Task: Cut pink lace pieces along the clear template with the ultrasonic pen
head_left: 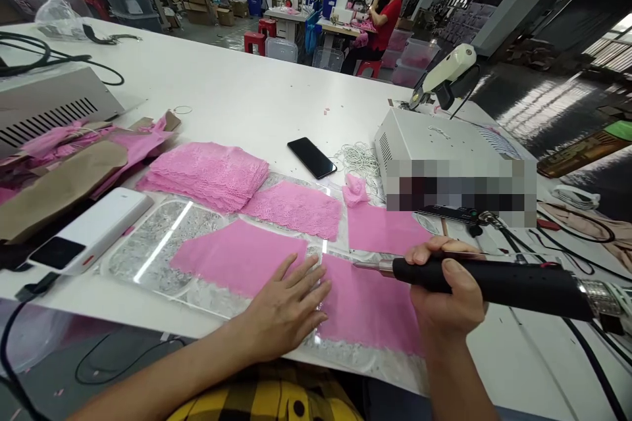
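My left hand [289, 306] lies flat with fingers spread, across the edge of a pink fabric piece [241, 256] and the clear plastic sheet [153, 256]. My right hand [447, 289] is wrapped round a black handheld tool [513, 286]. The tool's metal tip points left, at the upper part of another pink piece [370, 309]. A smaller pink piece [385, 229] lies just behind it, with a crumpled pink scrap [355, 191] at its corner. Behind my left hand are a single lace piece [299, 209] and a stack of pink lace [207, 174].
A black phone [312, 158] and tangled white string [359, 161] lie beyond the fabric. A grey machine box [454, 151] stands at the right, cables trailing beside it. On the left are a white device [93, 230] and brown-and-pink scraps [64, 187]. A person in red [388, 20] sits far behind.
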